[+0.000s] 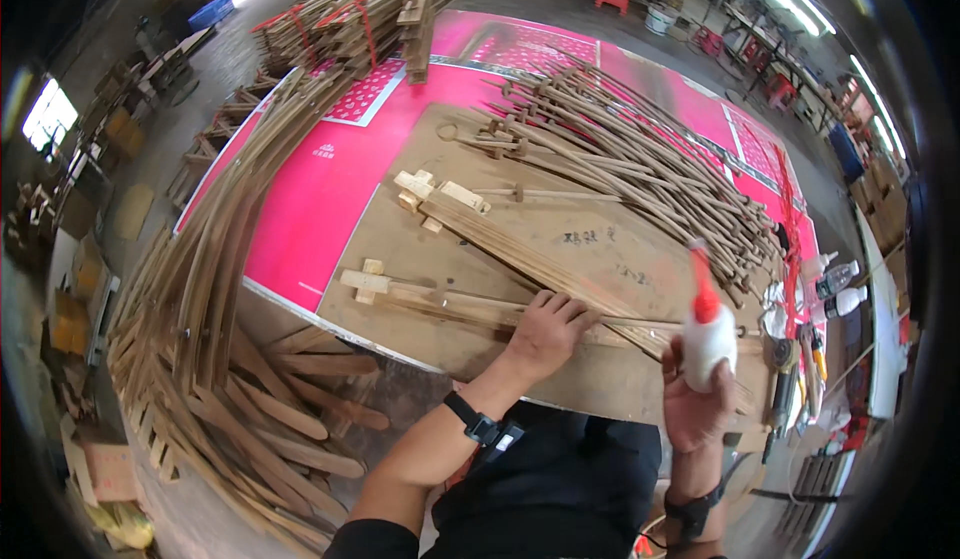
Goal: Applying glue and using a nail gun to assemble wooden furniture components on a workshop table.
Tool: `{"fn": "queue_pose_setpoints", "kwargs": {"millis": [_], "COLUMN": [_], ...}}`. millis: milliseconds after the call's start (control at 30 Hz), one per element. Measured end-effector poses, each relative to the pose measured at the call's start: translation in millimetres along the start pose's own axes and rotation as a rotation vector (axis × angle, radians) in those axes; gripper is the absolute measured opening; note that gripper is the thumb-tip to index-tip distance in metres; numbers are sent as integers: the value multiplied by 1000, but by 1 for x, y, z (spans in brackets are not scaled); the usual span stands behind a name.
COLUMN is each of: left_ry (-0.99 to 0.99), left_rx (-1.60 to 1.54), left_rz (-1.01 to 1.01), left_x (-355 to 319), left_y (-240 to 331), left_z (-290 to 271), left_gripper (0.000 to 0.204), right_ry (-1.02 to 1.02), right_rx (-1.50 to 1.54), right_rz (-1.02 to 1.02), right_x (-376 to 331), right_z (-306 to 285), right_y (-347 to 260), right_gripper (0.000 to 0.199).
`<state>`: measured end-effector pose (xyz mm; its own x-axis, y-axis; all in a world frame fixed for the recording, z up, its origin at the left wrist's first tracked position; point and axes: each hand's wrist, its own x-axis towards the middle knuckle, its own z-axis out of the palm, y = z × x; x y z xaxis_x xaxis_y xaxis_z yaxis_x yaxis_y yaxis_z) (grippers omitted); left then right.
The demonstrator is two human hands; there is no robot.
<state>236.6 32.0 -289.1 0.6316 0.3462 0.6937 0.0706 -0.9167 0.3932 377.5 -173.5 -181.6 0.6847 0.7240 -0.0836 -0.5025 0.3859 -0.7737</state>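
My left hand (548,337) is closed over a long flat wooden strip (465,304), pressing it near the front edge of the brown board (400,249). The strip's left end meets a small pale wooden block (366,283). In my right hand (692,409) is a white squeeze bottle (709,347) with a red nozzle. The bottle is raised above the board, its nozzle pointing up. Behind the left hand, more narrow wooden strips (500,239) lie at a slant from a second set of pale blocks (440,195). A thin wooden rod (570,196) lies beyond them.
A heap of thin wooden rods (620,149) covers the far right of the pink-covered table (300,219). Long wooden slats (220,249) stack along its left side, with tied bundles (350,19) at the back. Clear bottles (838,279) and a dark power tool (783,389) lie at right.
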Motion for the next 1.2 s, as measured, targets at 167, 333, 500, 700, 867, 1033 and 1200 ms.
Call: {"fn": "queue_pose_setpoints", "kwargs": {"millis": [167,333,500,700,867,1033,1200], "left_ry": [-23,-71,-73,-93,-92,-101,-95], "left_rx": [17,30,185,158,168,178,141], "left_rz": [-26,22,34,31,32,8,16], "left_x": [-3,5,-10,-10,-8,-7,-6], "left_y": [3,3,-13,-9,-11,-13,-11], "left_z": [-10,-5,-18,-5,-7,-9,-9], "left_gripper": [24,14,24,24,25,25,27], "right_ry": [-72,77,-79,-35,-123,-172,-239], "right_rx": [-72,-306,-864,-1015,-1036,-1068,-1235], "right_rz": [236,53,-265,-443,-418,-400,-492], "right_x": [-28,-54,-41,-29,-21,-20,-32], "right_z": [-73,-74,-73,-76,-76,-77,-94], "right_y": [-30,-28,32,57,62,61,33], "right_gripper": [97,83,64,64,65,71,88]}}
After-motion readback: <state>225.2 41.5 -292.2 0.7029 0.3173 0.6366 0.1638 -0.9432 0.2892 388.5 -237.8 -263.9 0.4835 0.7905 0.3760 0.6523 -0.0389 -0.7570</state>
